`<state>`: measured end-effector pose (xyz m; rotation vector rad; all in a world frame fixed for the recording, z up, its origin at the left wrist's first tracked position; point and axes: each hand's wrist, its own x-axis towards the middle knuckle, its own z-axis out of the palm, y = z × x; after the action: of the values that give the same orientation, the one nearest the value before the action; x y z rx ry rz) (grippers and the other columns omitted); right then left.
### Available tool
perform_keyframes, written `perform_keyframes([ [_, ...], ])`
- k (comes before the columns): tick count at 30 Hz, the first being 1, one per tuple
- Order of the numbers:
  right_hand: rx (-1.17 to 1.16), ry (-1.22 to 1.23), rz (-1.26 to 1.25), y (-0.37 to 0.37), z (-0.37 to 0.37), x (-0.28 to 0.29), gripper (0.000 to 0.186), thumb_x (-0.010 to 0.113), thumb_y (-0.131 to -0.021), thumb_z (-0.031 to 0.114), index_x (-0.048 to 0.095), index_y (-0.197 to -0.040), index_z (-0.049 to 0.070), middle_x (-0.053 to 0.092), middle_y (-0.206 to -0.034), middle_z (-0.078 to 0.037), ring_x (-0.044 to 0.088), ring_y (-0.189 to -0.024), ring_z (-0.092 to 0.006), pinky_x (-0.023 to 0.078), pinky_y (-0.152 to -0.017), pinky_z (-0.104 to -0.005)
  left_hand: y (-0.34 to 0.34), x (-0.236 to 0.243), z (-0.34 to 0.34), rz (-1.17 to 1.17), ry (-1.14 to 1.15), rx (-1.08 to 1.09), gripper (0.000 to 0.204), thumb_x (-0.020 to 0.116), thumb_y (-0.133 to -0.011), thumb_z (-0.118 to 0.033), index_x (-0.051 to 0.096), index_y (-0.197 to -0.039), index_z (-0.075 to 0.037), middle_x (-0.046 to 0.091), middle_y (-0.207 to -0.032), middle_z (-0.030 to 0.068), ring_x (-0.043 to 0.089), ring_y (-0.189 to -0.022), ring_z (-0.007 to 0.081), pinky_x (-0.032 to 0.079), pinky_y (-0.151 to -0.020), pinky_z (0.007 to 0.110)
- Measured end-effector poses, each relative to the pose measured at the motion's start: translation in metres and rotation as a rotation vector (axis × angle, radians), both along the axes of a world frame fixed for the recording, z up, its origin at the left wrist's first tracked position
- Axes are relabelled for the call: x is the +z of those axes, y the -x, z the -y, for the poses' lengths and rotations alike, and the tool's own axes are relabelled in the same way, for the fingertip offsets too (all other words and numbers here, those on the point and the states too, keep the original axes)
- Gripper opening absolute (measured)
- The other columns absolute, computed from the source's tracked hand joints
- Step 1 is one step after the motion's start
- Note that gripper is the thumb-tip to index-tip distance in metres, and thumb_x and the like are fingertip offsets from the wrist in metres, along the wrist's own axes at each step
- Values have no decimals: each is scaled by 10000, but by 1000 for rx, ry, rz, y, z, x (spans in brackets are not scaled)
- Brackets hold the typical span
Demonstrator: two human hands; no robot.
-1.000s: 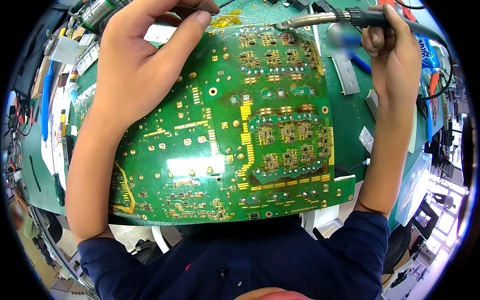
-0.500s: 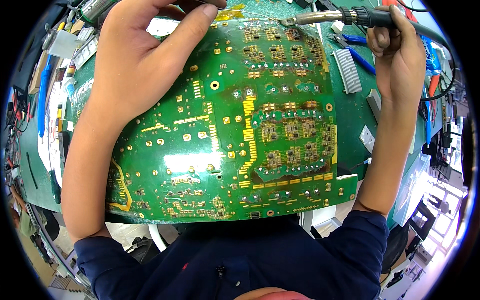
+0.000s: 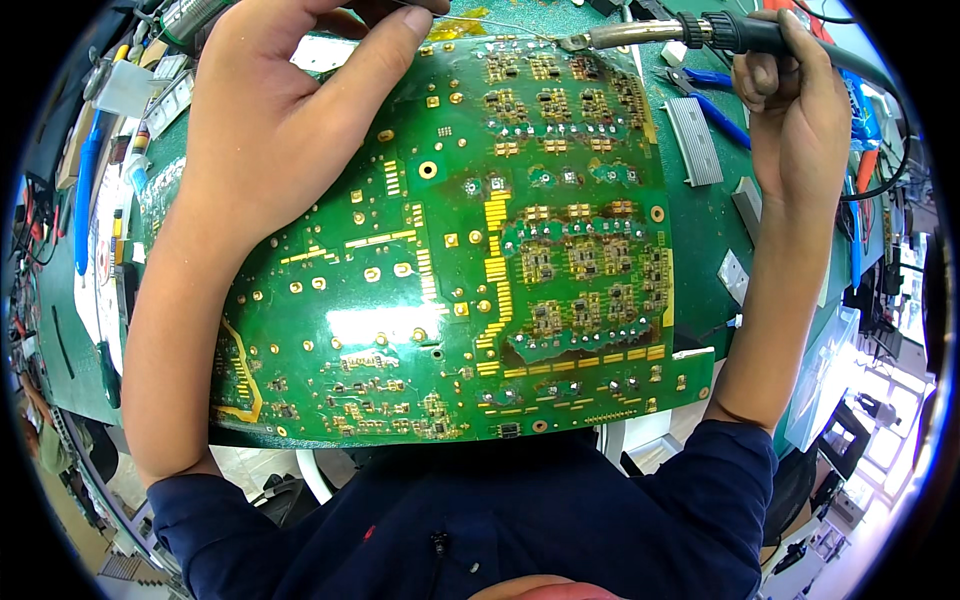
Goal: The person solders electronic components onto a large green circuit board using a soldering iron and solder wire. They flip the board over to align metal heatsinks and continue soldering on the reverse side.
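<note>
A large green circuit board (image 3: 330,240) with gold pads and many small parts lies across the bench in front of me. Over its far left part, my left hand (image 3: 270,130) is closed, a thin solder wire (image 3: 490,21) running from its fingertips to the right. Beyond the far right, my right hand (image 3: 800,125) grips a soldering iron (image 3: 640,34) by its dark handle. The iron's tip meets the wire's end at the board's far edge. What else the left fingers hold near the top rim is partly hidden.
Right of the board lie blue-handled cutters (image 3: 715,100), a ribbed grey metal heat sink (image 3: 694,142) and a clear plastic box (image 3: 825,380). A black cable (image 3: 900,150) loops from the iron. On the left are a blue pen-like tool (image 3: 89,195) and assorted small items.
</note>
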<state>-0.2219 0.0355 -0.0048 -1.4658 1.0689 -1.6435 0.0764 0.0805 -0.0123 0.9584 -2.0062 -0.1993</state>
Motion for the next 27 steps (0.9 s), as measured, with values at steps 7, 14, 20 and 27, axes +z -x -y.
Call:
perform_keyframes([
  [7, 25, 10, 3, 1, 0, -2, 302, 571, -1049, 270, 633, -893, 20, 489, -568, 13, 469, -465, -100, 353, -443, -236, 2, 5, -7, 41, -14, 28, 58, 644, -892, 10, 671, -937, 34, 671, -870, 111, 641, -794, 174, 521, -735, 314],
  [14, 41, 18, -7, -3, 0, 2, 303, 572, -1048, 269, 628, -897, 12, 486, -570, 10, 464, -470, -102, 350, -447, -240, -1, 7, -2, 47, -26, -21, 65, 649, -893, 5, 681, -940, 35, 675, -878, 110, 642, -800, 175, 515, -732, 308],
  [20, -87, -3, -29, -13, -9, 5, 297, 572, -1046, 269, 626, -905, 13, 485, -570, 10, 465, -470, -102, 353, -447, -241, 1, 6, -6, 67, 8, 8, 78, 650, -894, 11, 692, -956, 35, 679, -891, 114, 647, -806, 186, 516, -736, 310],
  [27, 201, -86, -53, 26, 5, 6, 349, 528, -1079, 247, 697, -1082, -58, 502, -711, -19, 461, -678, -139, 352, -626, -294, 5, 10, -10, 104, -2, 21, 82, 649, -900, 11, 693, -964, 39, 682, -897, 121, 656, -808, 198, 521, -736, 314],
])
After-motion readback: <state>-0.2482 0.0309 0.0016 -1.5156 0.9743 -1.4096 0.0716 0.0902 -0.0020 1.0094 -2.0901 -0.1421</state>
